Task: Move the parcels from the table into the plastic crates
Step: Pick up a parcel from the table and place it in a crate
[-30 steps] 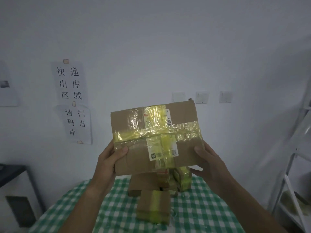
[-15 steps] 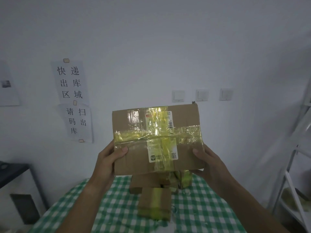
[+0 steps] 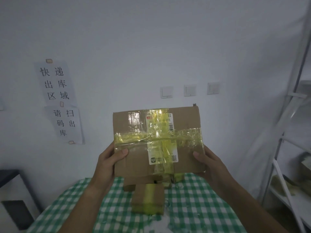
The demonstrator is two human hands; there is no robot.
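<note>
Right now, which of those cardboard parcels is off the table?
The big flat parcel, gripped by both hands; the smaller parcels lie on the checked table.

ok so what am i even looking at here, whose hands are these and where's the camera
There is no robot: a person wears a camera on the head, so you look forward and down at their own arms. The left hand and the right hand hold a taped cardboard parcel up by its two sides, its label facing the camera. Below it, a table with a green checked cloth carries more parcels, the nearest a small box banded with yellow tape. Paper signs hang on the wall, and a white shelf stands at the right. No crates are in view.
</note>
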